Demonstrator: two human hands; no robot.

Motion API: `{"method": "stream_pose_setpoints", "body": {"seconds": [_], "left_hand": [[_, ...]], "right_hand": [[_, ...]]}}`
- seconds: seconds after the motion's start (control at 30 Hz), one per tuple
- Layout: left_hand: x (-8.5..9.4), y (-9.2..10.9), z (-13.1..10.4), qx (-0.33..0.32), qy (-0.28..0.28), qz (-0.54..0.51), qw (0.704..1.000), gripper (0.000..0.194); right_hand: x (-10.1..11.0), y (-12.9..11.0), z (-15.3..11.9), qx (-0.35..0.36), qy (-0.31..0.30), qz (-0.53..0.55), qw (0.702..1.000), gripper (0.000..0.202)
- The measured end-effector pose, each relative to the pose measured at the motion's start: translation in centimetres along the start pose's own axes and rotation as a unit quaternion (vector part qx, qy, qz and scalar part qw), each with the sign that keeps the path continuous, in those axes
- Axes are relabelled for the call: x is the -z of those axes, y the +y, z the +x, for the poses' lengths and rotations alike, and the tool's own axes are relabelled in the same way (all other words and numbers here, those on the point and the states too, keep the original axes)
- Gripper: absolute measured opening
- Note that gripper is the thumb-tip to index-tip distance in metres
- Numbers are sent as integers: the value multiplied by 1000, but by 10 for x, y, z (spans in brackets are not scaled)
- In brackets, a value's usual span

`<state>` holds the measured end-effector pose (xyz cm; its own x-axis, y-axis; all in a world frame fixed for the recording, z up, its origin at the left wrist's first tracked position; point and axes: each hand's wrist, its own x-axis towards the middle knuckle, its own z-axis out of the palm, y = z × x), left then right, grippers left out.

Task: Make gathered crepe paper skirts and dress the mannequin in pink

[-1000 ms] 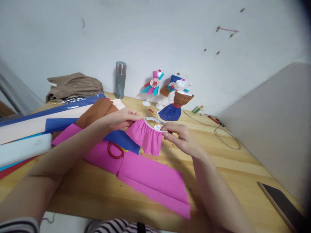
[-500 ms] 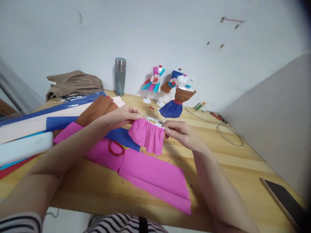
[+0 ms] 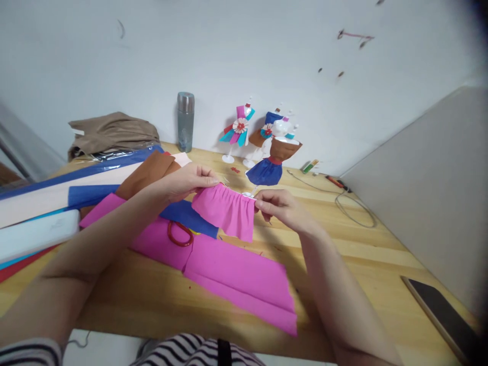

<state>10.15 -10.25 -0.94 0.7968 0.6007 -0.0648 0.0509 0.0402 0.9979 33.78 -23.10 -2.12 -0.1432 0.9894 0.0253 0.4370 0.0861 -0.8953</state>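
Pinching the ruffled pink piece (image 3: 229, 212) by its upper edge, left hand (image 3: 190, 181) and right hand (image 3: 280, 207) hold it above the table (image 3: 160, 300), away from the front edge.

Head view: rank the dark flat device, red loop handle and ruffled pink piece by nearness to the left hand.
1. Ruffled pink piece: held by the left hand.
2. Red loop handle: over the pink sheet.
3. Dark flat device: at lower right.
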Motion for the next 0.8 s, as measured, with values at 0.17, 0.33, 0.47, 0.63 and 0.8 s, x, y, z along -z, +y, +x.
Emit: {"method": "stream_pose_setpoints", "body": {"seconds": [0.17,0.33,0.47,0.63,0.8], "left_hand": [[4,-2,3,-11,4,12,1000,23],[8,-6,4,-6,-109,-55,992,37],[8,-10,5,-3,-158,-96,983,39],[7,-10,3,-8,-168,-110,980,40],[2,-2,-3,-1,-148,-127,981,38]], "right_hand": [[1,1,-3,-2,0,9,1000,35],[-2,3,0,-2,-3,44,999,33],[-3,11,4,0,-8,87,996,30],[-7,20,6,-1,-10,142,990,30],[-15,29,10,-6,-18,247,969,32]]}}
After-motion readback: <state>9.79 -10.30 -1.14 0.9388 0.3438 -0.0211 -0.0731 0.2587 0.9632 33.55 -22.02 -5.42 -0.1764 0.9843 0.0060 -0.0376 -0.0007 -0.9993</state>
